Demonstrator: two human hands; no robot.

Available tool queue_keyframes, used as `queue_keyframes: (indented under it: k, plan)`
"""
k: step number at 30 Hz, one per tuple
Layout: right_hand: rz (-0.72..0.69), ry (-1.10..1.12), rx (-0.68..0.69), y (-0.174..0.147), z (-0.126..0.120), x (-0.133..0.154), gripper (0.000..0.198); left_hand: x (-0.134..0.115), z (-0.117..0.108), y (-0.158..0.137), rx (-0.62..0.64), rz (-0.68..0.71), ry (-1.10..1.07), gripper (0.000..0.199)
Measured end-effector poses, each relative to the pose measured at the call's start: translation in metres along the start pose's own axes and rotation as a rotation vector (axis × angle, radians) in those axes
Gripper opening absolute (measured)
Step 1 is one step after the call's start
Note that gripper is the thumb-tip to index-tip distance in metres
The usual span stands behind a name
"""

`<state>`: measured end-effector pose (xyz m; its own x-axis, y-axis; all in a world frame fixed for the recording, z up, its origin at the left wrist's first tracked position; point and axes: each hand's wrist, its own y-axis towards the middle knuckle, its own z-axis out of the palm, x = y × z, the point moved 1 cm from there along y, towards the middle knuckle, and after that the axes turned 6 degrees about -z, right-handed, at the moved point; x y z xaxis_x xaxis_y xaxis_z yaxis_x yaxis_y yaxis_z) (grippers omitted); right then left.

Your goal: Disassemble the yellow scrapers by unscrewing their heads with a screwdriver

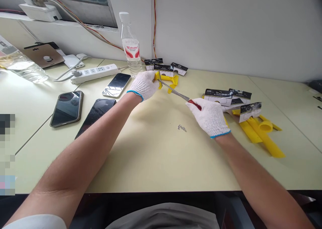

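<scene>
My left hand [144, 84], in a white knit glove with a blue cuff, is closed on a small yellow plastic piece [157, 76]. My right hand [208, 116], gloved alike, grips the red handle of a screwdriver [179, 95]. Its long metal shaft slants up and left, with the tip at the yellow piece; whether it sits in a screw I cannot make out. Just behind lie other yellow plastic parts [173, 81], one with a T-shaped end. A little heap of small metal screws [181, 127] rests on the table below and between my hands.
To the right are yellow plastic parts [264, 138] and black-and-white cards [217, 96]; more cards [163, 69] lie at the back. A water bottle [132, 51] stands near a power strip [95, 73]. Phones [66, 108] lie left, beside another bottle [25, 66].
</scene>
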<state>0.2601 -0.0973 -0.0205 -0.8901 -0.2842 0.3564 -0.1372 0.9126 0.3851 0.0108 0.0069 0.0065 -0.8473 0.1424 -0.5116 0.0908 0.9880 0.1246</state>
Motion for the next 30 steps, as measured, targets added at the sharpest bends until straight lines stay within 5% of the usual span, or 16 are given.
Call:
queue_keyframes:
  k: [6, 8, 10, 14, 17, 24, 30]
  plan:
    - [0.535, 0.856, 0.496, 0.002, -0.01, -0.003, 0.054, -0.001, 0.0, -0.002, -0.052, 0.046, -0.019, 0.008]
    - [0.601, 0.942, 0.588, 0.002, -0.012, -0.003, 0.049, -0.002, -0.001, -0.002, -0.045, 0.046, -0.012, 0.008]
    - [0.543, 0.801, 0.517, 0.002, -0.012, -0.003, 0.039, -0.002, -0.001, -0.002, -0.039, 0.035, 0.002, 0.007]
    - [0.25, 0.311, 0.096, 0.002, -0.004, -0.005, 0.026, -0.001, -0.001, -0.001, -0.038, 0.0, 0.044, 0.008]
    - [0.102, 0.074, -0.054, 0.001, 0.002, -0.005, 0.023, -0.001, -0.001, -0.001, -0.048, -0.005, 0.05, 0.008]
    - [0.03, -0.04, 0.017, 0.002, -0.001, 0.003, 0.038, 0.0, 0.0, 0.001, -0.076, 0.02, 0.019, 0.009]
    - [0.279, 0.463, 0.289, 0.001, -0.007, 0.0, 0.053, -0.001, -0.002, -0.001, -0.067, 0.045, 0.047, 0.012]
